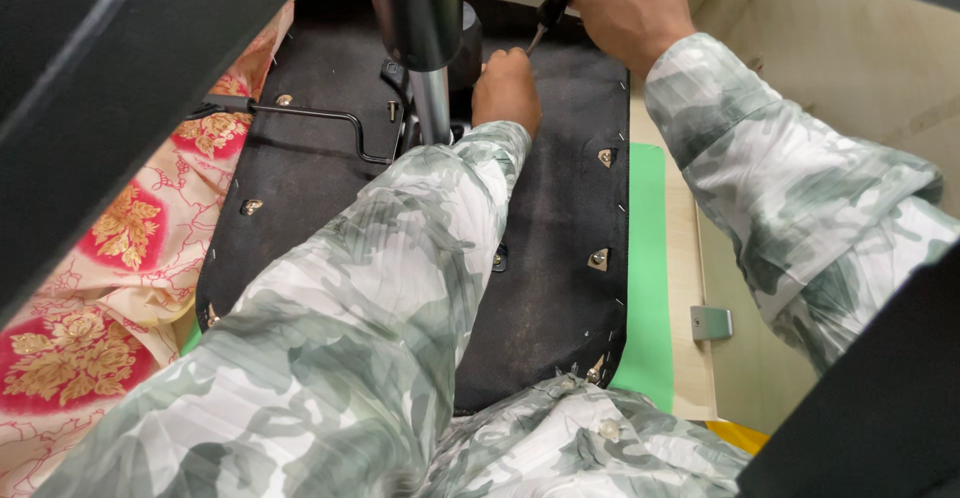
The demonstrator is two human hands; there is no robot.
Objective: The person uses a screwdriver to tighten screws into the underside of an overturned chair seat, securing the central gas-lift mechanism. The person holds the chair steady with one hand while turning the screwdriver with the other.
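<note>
under steel column (420, 38), right hand (620, 3) grips screwdriver (548, 13); left hand (507, 86) pinches at tip. slip risk: blade jabs fingers, gouges black seat base (560, 238).

The light wooden bench (686, 258) shows bare only along its three o'clock edge, a small metal bracket (711, 322) fixed low on that side. A green sheet (645, 258) lies flat on it. At nine o'clock a floral cloth (110, 288) in cream, red and gold spreads out. On both rests the upturned black seat base (560, 218).
</note>
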